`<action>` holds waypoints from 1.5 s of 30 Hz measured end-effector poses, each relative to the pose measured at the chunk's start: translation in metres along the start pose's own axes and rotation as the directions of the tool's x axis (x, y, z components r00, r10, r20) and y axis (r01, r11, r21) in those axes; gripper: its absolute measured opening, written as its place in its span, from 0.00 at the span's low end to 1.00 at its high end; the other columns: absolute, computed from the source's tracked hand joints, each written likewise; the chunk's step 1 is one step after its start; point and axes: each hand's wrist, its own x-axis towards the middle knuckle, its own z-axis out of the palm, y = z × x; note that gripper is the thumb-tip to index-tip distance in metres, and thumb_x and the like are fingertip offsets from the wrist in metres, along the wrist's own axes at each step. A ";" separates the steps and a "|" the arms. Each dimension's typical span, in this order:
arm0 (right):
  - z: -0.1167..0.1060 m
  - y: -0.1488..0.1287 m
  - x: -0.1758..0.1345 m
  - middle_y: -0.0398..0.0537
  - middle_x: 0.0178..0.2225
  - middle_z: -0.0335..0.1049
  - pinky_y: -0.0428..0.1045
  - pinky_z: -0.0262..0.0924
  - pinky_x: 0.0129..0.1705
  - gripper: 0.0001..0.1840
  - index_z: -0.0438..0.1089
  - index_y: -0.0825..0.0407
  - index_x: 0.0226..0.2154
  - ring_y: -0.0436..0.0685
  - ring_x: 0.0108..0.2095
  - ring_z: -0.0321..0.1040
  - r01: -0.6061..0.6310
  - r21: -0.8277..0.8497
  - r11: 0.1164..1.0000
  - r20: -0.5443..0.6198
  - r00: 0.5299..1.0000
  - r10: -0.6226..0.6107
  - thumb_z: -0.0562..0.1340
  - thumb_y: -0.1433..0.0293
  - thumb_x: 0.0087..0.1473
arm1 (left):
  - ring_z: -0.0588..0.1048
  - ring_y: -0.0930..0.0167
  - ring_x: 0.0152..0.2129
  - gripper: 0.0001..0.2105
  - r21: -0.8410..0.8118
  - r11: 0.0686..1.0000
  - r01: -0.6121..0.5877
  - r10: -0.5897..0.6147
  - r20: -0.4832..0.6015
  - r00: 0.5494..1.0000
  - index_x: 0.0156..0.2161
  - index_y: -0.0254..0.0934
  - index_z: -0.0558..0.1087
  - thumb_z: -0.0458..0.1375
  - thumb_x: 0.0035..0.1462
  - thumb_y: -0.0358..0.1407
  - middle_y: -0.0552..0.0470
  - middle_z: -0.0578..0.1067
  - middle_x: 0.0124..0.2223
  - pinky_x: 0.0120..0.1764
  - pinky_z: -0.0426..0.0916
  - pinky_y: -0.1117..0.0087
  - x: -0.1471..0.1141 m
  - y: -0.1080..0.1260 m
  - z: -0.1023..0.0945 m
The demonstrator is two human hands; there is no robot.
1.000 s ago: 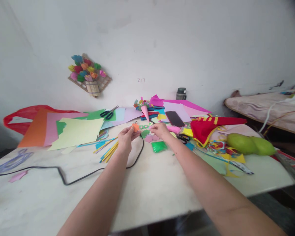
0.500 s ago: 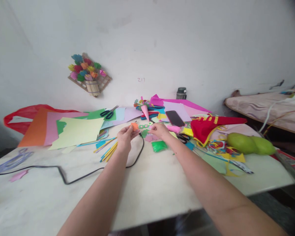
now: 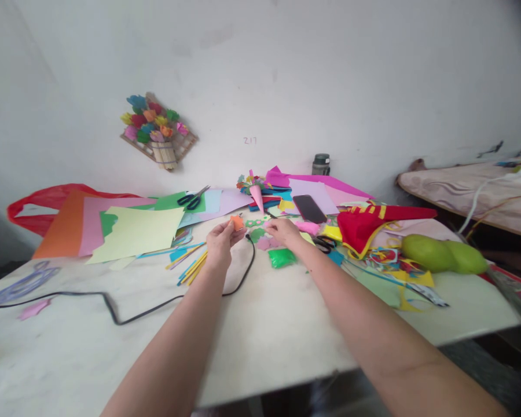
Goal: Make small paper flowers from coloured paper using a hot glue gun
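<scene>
Orange piece (image 3: 238,221) pinched in left hand (image 3: 220,243), open tabletop (image 3: 278,336) toward the near edge, can't tell if right hand (image 3: 283,231) holds anything.

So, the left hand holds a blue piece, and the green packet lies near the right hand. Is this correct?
Not quite: the piece in the left hand is orange, not blue, as the head view shows. The green packet does lie near the right hand.

The head-worn camera looked forward and down from above the table (image 3: 286,336)'s near edge, facing the wall (image 3: 351,87) beyond.
</scene>
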 end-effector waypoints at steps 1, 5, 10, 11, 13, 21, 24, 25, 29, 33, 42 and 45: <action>0.003 0.002 0.001 0.46 0.30 0.72 0.44 0.52 0.29 0.09 0.73 0.51 0.26 0.52 0.30 0.65 0.019 0.029 0.999 -0.002 1.000 -0.019 0.58 0.66 0.48 | 0.75 0.70 0.25 0.11 -0.001 1.000 0.000 0.000 -0.003 1.000 0.29 0.31 0.69 0.61 0.41 0.36 0.50 0.74 0.26 0.36 0.70 0.66 0.000 0.000 0.000; 0.011 0.007 0.004 0.46 0.33 0.73 0.43 0.55 0.33 0.09 0.74 0.51 0.31 0.52 0.32 0.66 0.061 0.135 0.989 0.005 0.998 -0.062 0.58 0.73 0.46 | 0.76 0.69 0.25 0.11 -0.010 1.000 -0.006 0.006 -0.023 1.000 0.31 0.31 0.69 0.61 0.41 0.35 0.49 0.75 0.28 0.34 0.70 0.67 0.001 0.002 -0.001; 0.011 0.005 0.002 0.47 0.29 0.72 0.44 0.53 0.29 0.08 0.73 0.53 0.28 0.52 0.29 0.65 0.058 0.082 0.995 0.024 0.998 -0.060 0.59 0.70 0.46 | 0.76 0.69 0.26 0.11 -0.014 1.000 -0.019 0.018 -0.049 0.999 0.30 0.32 0.68 0.61 0.40 0.35 0.50 0.75 0.27 0.35 0.70 0.67 0.001 0.003 -0.002; 0.010 0.004 0.001 0.47 0.28 0.72 0.44 0.53 0.28 0.08 0.73 0.52 0.27 0.52 0.29 0.65 0.058 0.058 0.997 0.028 0.998 -0.060 0.59 0.68 0.46 | 0.76 0.69 0.26 0.11 -0.018 1.000 -0.022 0.021 -0.051 0.998 0.30 0.32 0.68 0.61 0.40 0.35 0.50 0.74 0.27 0.35 0.70 0.67 0.001 0.003 -0.002; 0.010 0.004 0.001 0.47 0.28 0.72 0.44 0.52 0.28 0.10 0.73 0.51 0.26 0.53 0.29 0.65 0.050 0.012 0.999 0.031 0.998 -0.050 0.58 0.64 0.48 | 0.76 0.69 0.26 0.11 -0.024 0.999 -0.027 0.025 -0.053 0.998 0.30 0.32 0.68 0.61 0.40 0.35 0.50 0.74 0.27 0.35 0.70 0.67 0.001 0.003 -0.002; 0.023 0.011 0.007 0.43 0.35 0.72 0.46 0.56 0.34 0.08 0.74 0.46 0.29 0.55 0.36 0.66 0.016 -0.005 1.000 0.041 0.999 -0.016 0.59 0.68 0.46 | 0.76 0.69 0.25 0.10 -0.003 1.000 -0.007 0.007 -0.061 0.998 0.30 0.31 0.68 0.60 0.41 0.35 0.49 0.74 0.27 0.32 0.70 0.69 0.000 0.002 0.001; 0.027 0.014 0.010 0.43 0.34 0.72 0.45 0.56 0.35 0.09 0.73 0.47 0.31 0.53 0.35 0.66 0.013 0.007 1.000 0.033 0.999 -0.013 0.60 0.69 0.44 | 0.76 0.69 0.24 0.10 -0.001 1.000 -0.002 0.002 -0.063 0.998 0.30 0.30 0.68 0.60 0.41 0.35 0.49 0.74 0.26 0.32 0.70 0.69 -0.001 0.001 0.001; 0.028 0.015 0.010 0.43 0.33 0.72 0.45 0.56 0.35 0.09 0.73 0.47 0.30 0.53 0.35 0.66 0.019 0.006 1.000 0.034 0.999 -0.020 0.60 0.69 0.44 | 0.76 0.69 0.24 0.11 0.001 1.000 0.001 -0.001 -0.065 0.998 0.30 0.31 0.68 0.60 0.41 0.35 0.49 0.74 0.25 0.32 0.70 0.69 -0.001 0.001 0.001; 0.027 0.015 0.011 0.43 0.31 0.72 0.44 0.53 0.31 0.07 0.73 0.49 0.26 0.52 0.33 0.65 0.050 -0.014 0.999 0.074 0.996 -0.049 0.58 0.68 0.45 | 0.75 0.69 0.24 0.11 0.018 1.000 0.012 -0.011 -0.071 0.997 0.31 0.31 0.68 0.60 0.42 0.35 0.49 0.74 0.25 0.30 0.70 0.70 -0.001 0.000 0.001; 0.022 0.012 0.010 0.44 0.27 0.71 0.44 0.49 0.26 0.11 0.73 0.51 0.23 0.51 0.28 0.63 0.044 -0.047 0.998 0.120 0.992 -0.039 0.56 0.66 0.47 | 0.75 0.69 0.23 0.10 0.020 1.000 0.018 -0.016 -0.073 0.997 0.30 0.31 0.68 0.60 0.41 0.35 0.50 0.73 0.24 0.29 0.70 0.71 -0.001 0.001 0.001; 0.019 0.012 0.008 0.45 0.28 0.70 0.44 0.49 0.27 0.13 0.73 0.50 0.24 0.52 0.29 0.62 0.044 -0.086 0.995 0.131 0.991 -0.032 0.54 0.65 0.48 | 0.75 0.69 0.23 0.09 0.009 1.000 0.011 -0.010 -0.102 0.995 0.29 0.31 0.68 0.60 0.41 0.35 0.50 0.73 0.24 0.30 0.70 0.69 -0.002 0.004 0.001; 0.018 0.013 0.008 0.45 0.29 0.71 0.44 0.50 0.28 0.12 0.72 0.51 0.25 0.51 0.29 0.63 0.030 -0.065 0.997 0.097 0.995 -0.024 0.54 0.66 0.48 | 0.75 0.70 0.23 0.08 0.002 1.000 -0.003 0.004 -0.148 0.989 0.29 0.31 0.68 0.59 0.42 0.34 0.49 0.74 0.26 0.29 0.69 0.71 0.001 0.005 -0.002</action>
